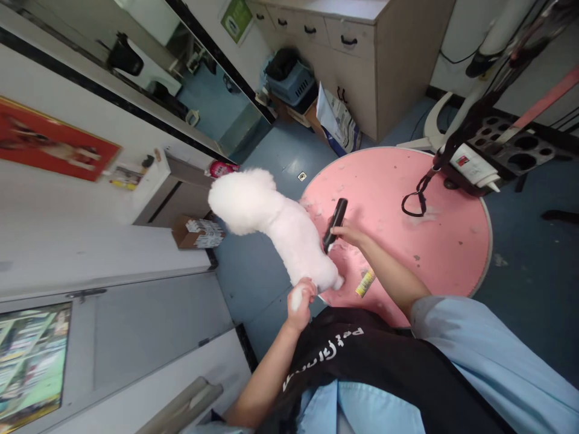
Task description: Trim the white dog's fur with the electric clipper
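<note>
A fluffy white dog stands at the left edge of the round pink table, its head pointing away from me. My right hand is closed around black hair clippers, whose lower end is against the dog's side near the rump. My left hand is closed at the dog's hindquarters, apparently on a hind leg that the fingers mostly hide. White fur clings to the back of this hand. A small yellow patterned packet lies on the table close to my right forearm.
A black loop leash hangs over the table's far right. Beside it, a white bottle rests in a black tool holder. Cut fur lies scattered on the tabletop. Beyond are a drawer cabinet, a blue pet carrier and a cardboard box.
</note>
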